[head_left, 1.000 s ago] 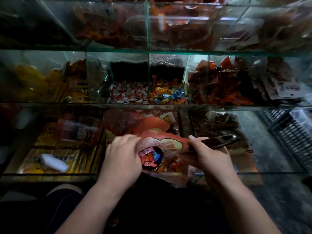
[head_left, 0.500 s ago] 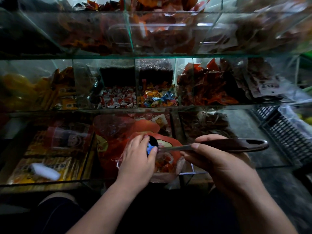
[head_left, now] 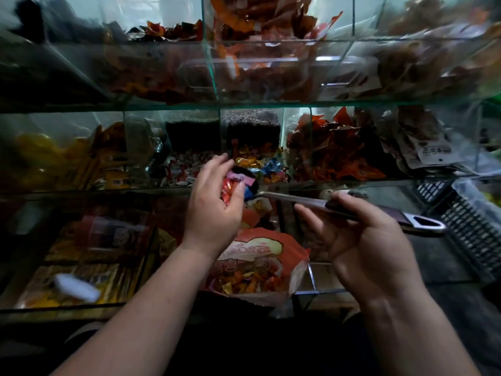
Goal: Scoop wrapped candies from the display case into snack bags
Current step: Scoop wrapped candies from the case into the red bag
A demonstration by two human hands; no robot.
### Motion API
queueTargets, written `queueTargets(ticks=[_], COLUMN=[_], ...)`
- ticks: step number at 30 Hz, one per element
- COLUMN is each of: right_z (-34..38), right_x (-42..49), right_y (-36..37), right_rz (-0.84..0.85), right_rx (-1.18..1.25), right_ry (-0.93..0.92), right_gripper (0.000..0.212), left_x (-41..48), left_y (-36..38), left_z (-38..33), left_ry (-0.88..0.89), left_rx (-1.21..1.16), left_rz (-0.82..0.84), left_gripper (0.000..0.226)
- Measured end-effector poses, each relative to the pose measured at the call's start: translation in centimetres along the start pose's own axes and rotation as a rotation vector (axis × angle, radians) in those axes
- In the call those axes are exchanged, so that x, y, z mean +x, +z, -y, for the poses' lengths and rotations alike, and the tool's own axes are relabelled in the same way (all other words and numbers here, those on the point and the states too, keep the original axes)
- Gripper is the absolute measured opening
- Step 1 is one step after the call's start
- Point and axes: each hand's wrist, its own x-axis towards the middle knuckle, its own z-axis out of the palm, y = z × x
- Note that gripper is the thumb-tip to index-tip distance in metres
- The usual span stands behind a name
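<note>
My right hand [head_left: 360,240] grips the dark handle of a metal scoop [head_left: 352,207], held level above the case's lower shelf. The scoop's black bowl [head_left: 249,183] carries wrapped candies. My left hand [head_left: 214,202] cups against that bowl, its fingers curled round red and pink candies [head_left: 230,185]. Below both hands a red snack bag [head_left: 257,264] lies with its mouth up, part full of orange and yellow candies. Behind the bowl, the middle shelf's bin holds mixed wrapped candies [head_left: 260,166].
The glass display case [head_left: 244,104] has several tiers of bins with red and orange packets. Red-and-white candies [head_left: 181,169] fill the bin left of the mixed ones. Yellow boxes and a white object [head_left: 76,287] lie at lower left. A black plastic crate [head_left: 471,221] stands at right.
Both hands have risen from the snack bag toward the middle shelf. The left hand let go of the bag's rim and now cups candies at the scoop's bowl.
</note>
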Motion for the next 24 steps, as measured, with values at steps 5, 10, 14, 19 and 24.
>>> queueTargets(ticks=[5,10,14,19,24], right_z=[-1.7,-4.5,-4.8,-3.2,-2.2], right_x=[5.9,12.3,14.5,11.4,4.5], right_y=[2.6,3.4,2.9,2.2,1.5], right_rz=[-0.033,0.102,0.271,0.418,0.358], right_rx=[-0.084,-1.011,-1.365,-1.514,-1.229], right_ry=[-0.128,-0.503,-0.673,-0.902,-0.97], right_gripper=[0.01,0.015,0.011,0.017,0.01], left_x=[-0.1,-1.1,-1.2,-1.3,-1.3], left_y=[-0.8,-0.4,-0.2,0.0,0.4], left_z=[0.6,1.6,1.7,1.8,1.5], left_ry=[-0.161,-0.266,-0.277,-0.286,-0.281], left_rx=[-0.08,-0.055,-0.07,-0.063,-0.088], left_rz=[-0.07,0.028,0.059,0.087,0.124], left_gripper=[0.038,0.04,0.04,0.04,0.048])
